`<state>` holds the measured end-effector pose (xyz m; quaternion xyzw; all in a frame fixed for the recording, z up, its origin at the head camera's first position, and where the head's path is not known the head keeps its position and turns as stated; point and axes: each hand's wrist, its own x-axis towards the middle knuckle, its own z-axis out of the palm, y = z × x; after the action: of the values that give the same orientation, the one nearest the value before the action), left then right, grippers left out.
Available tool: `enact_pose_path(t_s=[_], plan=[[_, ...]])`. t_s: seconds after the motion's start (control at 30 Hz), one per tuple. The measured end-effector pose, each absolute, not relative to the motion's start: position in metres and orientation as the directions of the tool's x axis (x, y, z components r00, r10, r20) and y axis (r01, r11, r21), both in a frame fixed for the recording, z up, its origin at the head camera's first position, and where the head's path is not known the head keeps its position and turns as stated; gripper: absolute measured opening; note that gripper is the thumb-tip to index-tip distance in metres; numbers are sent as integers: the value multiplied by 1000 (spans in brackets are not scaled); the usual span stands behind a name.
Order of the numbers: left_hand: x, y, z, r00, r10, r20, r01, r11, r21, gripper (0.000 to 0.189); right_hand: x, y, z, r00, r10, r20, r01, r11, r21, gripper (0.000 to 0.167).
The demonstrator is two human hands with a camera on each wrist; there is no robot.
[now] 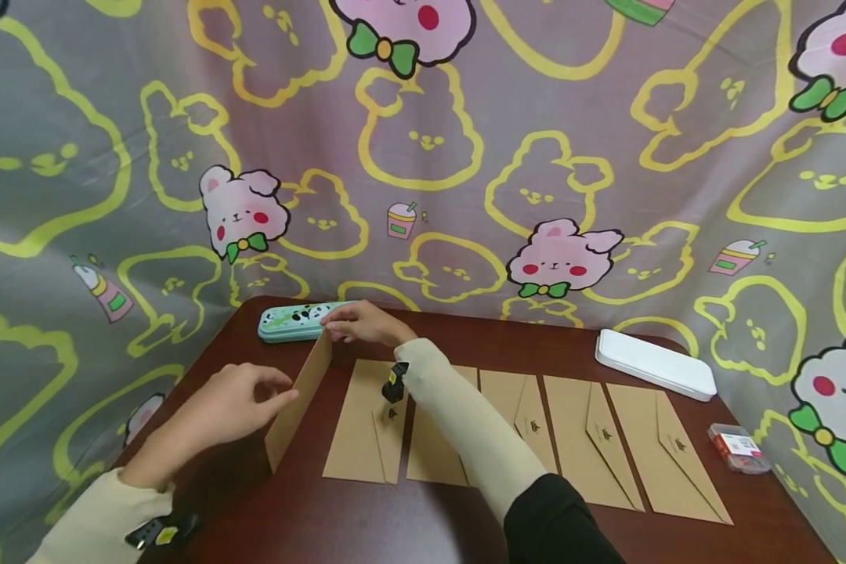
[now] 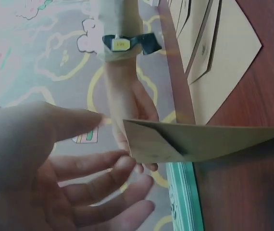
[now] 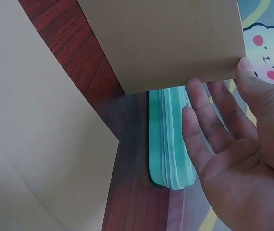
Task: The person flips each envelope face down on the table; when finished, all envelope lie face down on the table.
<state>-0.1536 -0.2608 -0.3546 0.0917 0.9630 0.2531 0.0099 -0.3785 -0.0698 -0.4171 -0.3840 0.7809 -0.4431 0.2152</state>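
A brown kraft envelope stands on its edge above the left side of the dark red table, its flap visible in the left wrist view. At the envelope's far end, my right hand pinches a corner, with the thumb on the edge and fingertips along the end. My left hand is beside the near end, thumb and fingers spread apart and loosely bent. In the left wrist view its fingertips come right at the envelope's corner, while the thumb stays apart from it.
Several more kraft envelopes lie in a row on the table. Behind the right hand is a teal pencil case with a panda print. A white case and a small clear box with red contents lie at right. A patterned curtain hangs behind.
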Motion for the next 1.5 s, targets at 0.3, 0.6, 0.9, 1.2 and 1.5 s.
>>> enact_pose_path(t_s=[0.3, 0.6, 0.9, 1.2, 1.5], plan=[[-149, -263, -363, -988, 145, -56, 105, 889, 446, 33, -379, -74, -419, -599, -800, -34, -386, 325, -863, 37], [-152, -255, -365, -993, 108, -48, 81, 920, 384, 27, -376, -67, -421, -611, -791, -29, -382, 327, -865, 36], [-153, -255, -367, -994, 95, -53, 69, 931, 360, 19, -375, -63, -420, -602, -798, -24, -407, 333, -851, 37], [-152, -258, -367, -992, 119, -35, 97, 922, 375, 14, -389, -34, -420, -631, -775, -32, -421, 376, -826, 35], [-152, -258, -367, -992, 115, -58, 83, 913, 400, 16, -386, -30, -437, -626, -776, -72, -502, 472, -724, 34]])
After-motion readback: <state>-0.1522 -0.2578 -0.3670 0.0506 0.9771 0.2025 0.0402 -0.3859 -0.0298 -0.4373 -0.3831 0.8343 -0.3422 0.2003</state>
